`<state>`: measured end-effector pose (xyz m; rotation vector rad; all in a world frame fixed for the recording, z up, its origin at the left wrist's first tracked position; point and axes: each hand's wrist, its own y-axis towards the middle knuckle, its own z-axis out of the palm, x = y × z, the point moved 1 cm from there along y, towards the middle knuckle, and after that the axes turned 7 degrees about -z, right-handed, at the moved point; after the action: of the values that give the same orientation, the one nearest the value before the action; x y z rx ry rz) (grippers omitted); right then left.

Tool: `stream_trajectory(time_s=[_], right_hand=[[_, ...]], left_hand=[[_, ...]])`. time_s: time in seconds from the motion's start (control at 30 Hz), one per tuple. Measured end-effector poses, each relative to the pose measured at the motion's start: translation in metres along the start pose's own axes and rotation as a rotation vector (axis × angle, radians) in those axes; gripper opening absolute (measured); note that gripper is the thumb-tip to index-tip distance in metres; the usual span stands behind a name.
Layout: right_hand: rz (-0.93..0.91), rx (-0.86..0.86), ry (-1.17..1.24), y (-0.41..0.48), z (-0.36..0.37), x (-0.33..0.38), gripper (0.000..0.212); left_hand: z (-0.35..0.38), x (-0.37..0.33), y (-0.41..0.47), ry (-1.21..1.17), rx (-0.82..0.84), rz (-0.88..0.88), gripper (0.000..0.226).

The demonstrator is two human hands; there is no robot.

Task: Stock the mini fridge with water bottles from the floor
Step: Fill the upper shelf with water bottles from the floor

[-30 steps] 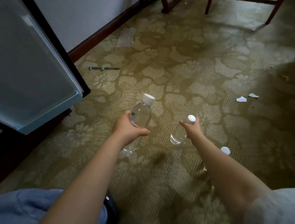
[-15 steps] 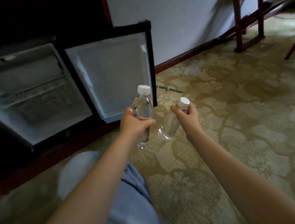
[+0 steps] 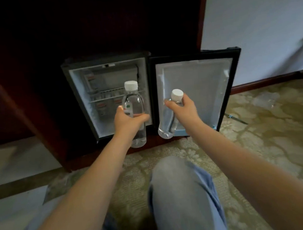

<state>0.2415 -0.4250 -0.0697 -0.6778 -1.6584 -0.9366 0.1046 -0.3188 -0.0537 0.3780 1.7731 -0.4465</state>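
Observation:
The black mini fridge (image 3: 82, 88) stands open straight ahead, its white inside showing a wire shelf (image 3: 107, 95). Its door (image 3: 199, 85) is swung out to the right. My left hand (image 3: 127, 121) grips a clear water bottle with a white cap (image 3: 134, 101), upright, in front of the fridge's opening at its lower right. My right hand (image 3: 183, 109) holds a second clear bottle (image 3: 168, 124) near its neck, tilted, in front of the door's inner panel.
The fridge sits inside a dark wooden cabinet (image 3: 36, 106). My knee in blue jeans (image 3: 183, 194) is on the patterned carpet (image 3: 267, 132) just before the fridge. A clear plastic wrapper (image 3: 265, 100) and a thin rod (image 3: 236, 118) lie on the carpet to the right.
My view has swung left from the carpet to face the fridge. Both hands have lifted their bottles off the floor and carried them up to the fridge front.

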Motion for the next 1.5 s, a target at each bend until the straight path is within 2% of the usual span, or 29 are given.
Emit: stream_trajectory(time_s=[0.1, 0.23, 0.37, 0.5, 0.63, 0.7, 0.8, 1.0, 1.1, 1.33, 1.5], right_hand=[[-0.014, 0.078, -0.006, 0.008, 0.039, 0.010, 0.040], [-0.015, 0.141, -0.011, 0.021, 0.089, 0.011, 0.042], [0.031, 0.190, 0.004, 0.045, 0.126, 0.011, 0.048], [0.058, 0.191, 0.029, 0.075, 0.159, 0.002, 0.032], [0.038, 0.140, 0.065, 0.099, 0.170, 0.004, 0.032], [0.014, 0.129, 0.019, 0.163, 0.232, -0.030, 0.025], [-0.012, 0.101, 0.059, 0.169, 0.236, -0.028, 0.020], [-0.196, 0.103, 0.040, 0.216, 0.285, -0.047, 0.021], [-0.266, 0.129, 0.022, 0.235, 0.307, -0.049, 0.020], [-0.362, 0.281, -0.056, 0.277, 0.341, -0.049, 0.026], [-0.308, 0.345, -0.144, 0.306, 0.355, -0.041, 0.045]], left_hand=[[-0.034, 0.017, 0.019, -0.024, -0.083, -0.051, 0.052], [-0.070, 0.041, 0.049, -0.035, -0.192, -0.074, 0.039], [-0.089, 0.059, 0.089, -0.053, -0.230, -0.105, 0.048], [-0.093, 0.081, 0.138, -0.128, -0.328, -0.128, 0.046], [-0.085, 0.086, 0.169, -0.182, -0.366, -0.088, 0.049], [-0.082, 0.110, 0.254, -0.240, -0.441, -0.146, 0.053], [-0.078, 0.105, 0.262, -0.239, -0.436, -0.109, 0.062], [-0.092, 0.114, 0.313, -0.123, -0.482, 0.084, 0.055], [-0.100, 0.122, 0.327, -0.100, -0.470, 0.121, 0.054], [-0.104, 0.131, 0.336, -0.034, -0.454, 0.135, 0.056], [-0.107, 0.137, 0.342, -0.048, -0.469, 0.097, 0.056]])
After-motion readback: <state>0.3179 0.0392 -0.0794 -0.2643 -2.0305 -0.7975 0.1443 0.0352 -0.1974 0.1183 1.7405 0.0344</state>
